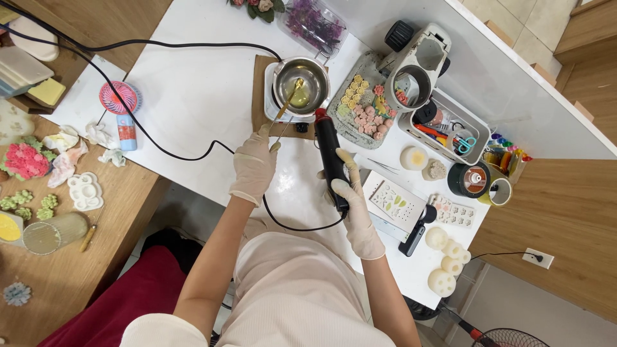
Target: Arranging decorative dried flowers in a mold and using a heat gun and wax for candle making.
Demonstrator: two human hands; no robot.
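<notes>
Aiming upward from right grip (pixel 350 193): heat gun (pixel 330 154)

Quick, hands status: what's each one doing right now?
Left hand: closed on the handle of a spoon that dips into the metal pot.
Right hand: closed around the black heat gun, nozzle toward the pot.

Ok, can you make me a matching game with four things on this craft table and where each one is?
Things:
1. small metal pot
2. black heat tool
3. pink mini fan
4. white round moulds

Places:
A. in the right hand
B. near the table edge, right of the person
C. on the white table, far left
D. under the stirrer held by the left hand

Pairs: 1-D, 2-A, 3-C, 4-B
</notes>
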